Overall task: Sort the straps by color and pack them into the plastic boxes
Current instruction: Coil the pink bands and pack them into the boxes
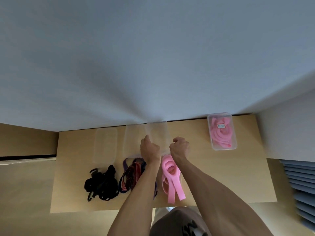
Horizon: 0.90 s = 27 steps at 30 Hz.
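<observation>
Both my hands grip a clear plastic box (157, 133) at the middle back of the table: my left hand (150, 149) on its left near corner, my right hand (179, 146) on its right near corner, fingers curled. Just in front of it lie loose pink straps (172, 178). Left of them sits a heap of red-and-navy striped straps (132, 176), and further left a pile of black straps (102, 183). A closed clear box (221, 132) packed with pink straps stands at the back right.
Another clear box (132, 140) and a clear lid or box (104, 145) lie at the back left of the wooden table (230, 176). A pale wall rises directly behind the table. Blue slatted furniture (301, 189) stands to the right.
</observation>
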### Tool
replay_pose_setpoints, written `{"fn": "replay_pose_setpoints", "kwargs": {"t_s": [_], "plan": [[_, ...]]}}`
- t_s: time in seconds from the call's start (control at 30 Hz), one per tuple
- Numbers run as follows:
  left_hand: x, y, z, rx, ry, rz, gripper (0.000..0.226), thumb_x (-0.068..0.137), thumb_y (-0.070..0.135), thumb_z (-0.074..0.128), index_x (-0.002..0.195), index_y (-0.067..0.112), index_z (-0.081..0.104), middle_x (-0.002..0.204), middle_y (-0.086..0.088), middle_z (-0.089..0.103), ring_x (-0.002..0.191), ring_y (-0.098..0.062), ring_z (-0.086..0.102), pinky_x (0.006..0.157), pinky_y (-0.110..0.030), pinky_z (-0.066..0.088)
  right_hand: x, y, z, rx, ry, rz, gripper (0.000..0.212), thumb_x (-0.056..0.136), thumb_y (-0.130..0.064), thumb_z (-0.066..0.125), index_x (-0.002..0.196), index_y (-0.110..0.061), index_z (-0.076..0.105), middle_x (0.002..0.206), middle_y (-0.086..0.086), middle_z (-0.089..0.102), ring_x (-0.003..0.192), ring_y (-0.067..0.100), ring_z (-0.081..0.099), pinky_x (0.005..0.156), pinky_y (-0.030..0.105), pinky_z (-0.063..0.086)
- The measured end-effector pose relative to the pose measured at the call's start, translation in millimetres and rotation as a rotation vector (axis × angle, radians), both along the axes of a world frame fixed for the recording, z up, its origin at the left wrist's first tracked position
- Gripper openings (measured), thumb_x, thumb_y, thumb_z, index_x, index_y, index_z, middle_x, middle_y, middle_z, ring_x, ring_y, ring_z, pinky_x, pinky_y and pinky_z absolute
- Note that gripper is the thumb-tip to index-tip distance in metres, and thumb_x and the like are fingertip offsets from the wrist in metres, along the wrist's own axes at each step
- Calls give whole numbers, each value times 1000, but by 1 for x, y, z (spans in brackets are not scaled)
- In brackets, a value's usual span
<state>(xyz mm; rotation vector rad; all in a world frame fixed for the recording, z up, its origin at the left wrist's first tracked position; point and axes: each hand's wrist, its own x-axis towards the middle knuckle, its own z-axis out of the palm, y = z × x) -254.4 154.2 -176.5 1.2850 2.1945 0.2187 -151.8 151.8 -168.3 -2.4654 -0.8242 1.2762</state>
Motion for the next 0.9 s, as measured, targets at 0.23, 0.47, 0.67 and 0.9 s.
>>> {"fn": "replay_pose_setpoints", "kwargs": {"t_s": [0.23,0.47,0.67,0.9], "plan": [[29,9,-3,19,-123,-2,16,81,-11,43,89,-10,58,99,-32,61,95,-47,58,76,-50,42,37,-10,-5,75,-148,-71,41,83,2,52,114,-13,73,108,13,73,96,34,66,71,27,43],[45,2,-4,162,-230,-126,34,91,-12,45,115,1,66,105,-16,70,104,-33,66,84,-39,54,45,-29,-4,178,-307,-33,42,82,6,50,114,-10,71,102,20,72,90,42,65,71,41,47],[46,-1,-9,108,-235,-216,39,96,-5,50,134,1,59,127,-14,66,119,-29,62,97,-28,48,53,-27,-4,252,-292,5,42,85,4,50,122,-7,68,106,21,70,87,43,65,70,45,49],[30,-33,1,104,-6,-286,33,96,5,52,128,6,62,122,-10,59,93,-26,64,72,-32,51,46,-53,8,329,-447,170,47,74,11,52,117,-1,64,113,22,59,94,38,56,73,44,45]]}}
